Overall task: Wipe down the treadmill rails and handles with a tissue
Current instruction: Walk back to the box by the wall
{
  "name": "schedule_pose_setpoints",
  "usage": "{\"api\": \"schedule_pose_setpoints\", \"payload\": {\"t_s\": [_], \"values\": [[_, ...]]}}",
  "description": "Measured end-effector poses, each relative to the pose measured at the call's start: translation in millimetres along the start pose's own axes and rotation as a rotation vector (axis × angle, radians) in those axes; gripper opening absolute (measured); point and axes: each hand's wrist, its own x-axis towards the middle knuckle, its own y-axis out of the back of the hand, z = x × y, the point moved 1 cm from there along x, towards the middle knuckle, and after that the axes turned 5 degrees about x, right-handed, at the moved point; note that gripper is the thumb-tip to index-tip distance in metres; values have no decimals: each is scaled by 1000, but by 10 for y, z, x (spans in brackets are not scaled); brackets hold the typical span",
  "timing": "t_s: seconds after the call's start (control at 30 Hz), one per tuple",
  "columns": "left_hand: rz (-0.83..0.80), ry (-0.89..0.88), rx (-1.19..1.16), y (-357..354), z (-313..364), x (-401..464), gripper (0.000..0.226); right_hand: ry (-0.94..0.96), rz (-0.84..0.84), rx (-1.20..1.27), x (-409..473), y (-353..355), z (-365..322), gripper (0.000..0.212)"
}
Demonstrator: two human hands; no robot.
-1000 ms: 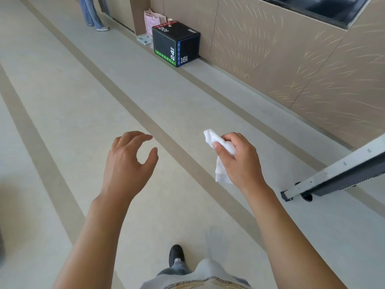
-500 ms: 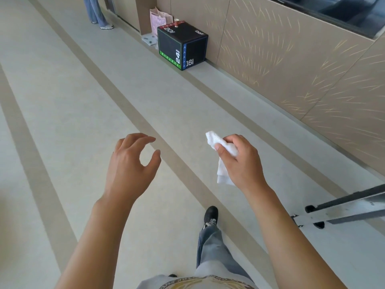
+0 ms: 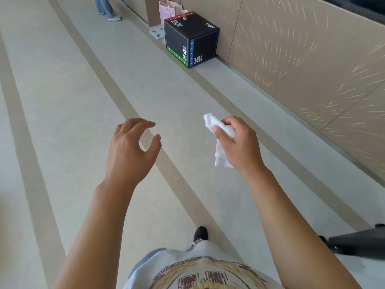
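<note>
My right hand (image 3: 239, 142) pinches a white tissue (image 3: 220, 140), thumb and fingers curled round it, with one end poking up past my thumb and the rest hanging down. My left hand (image 3: 131, 151) holds nothing; its fingers are bent and spread apart, the thumb away from them. Both hands float over the pale floor (image 3: 62, 101), which has darker stripes.

By the tan wall (image 3: 291, 59) sits a black box (image 3: 190, 39). I can read "20" on top, "24" on the green-edged side and "16" by the blue strip. A small word on top is too tiny to read. A red and white cup (image 3: 185, 14) stands on its far edge, and a pink bag (image 3: 166, 9) is behind it.

At the bottom right edge a dark piece of a machine (image 3: 358, 243) is cut off and blurry. Someone's legs (image 3: 105, 7) are cut off at the top. The writing on my shirt (image 3: 200, 274) is unclear. One black shoe (image 3: 200, 234) shows.
</note>
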Motion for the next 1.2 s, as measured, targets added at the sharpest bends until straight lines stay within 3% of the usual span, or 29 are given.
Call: {"api": "schedule_pose_setpoints", "payload": {"t_s": [0.47, 0.77, 1.2], "values": [[-31, -41, 34, -807, 341, 1340, 32, -7, -11, 44, 1318, 134, 569, 18], [-48, -32, -6, -1301, 24, 2540, 38, -23, -23, 1, 2555, -188, 790, 17], [-39, -88, 2, -1777, -592, 4991, 38, 23, 39, -95, 4920, -816, 677, 16]]}}
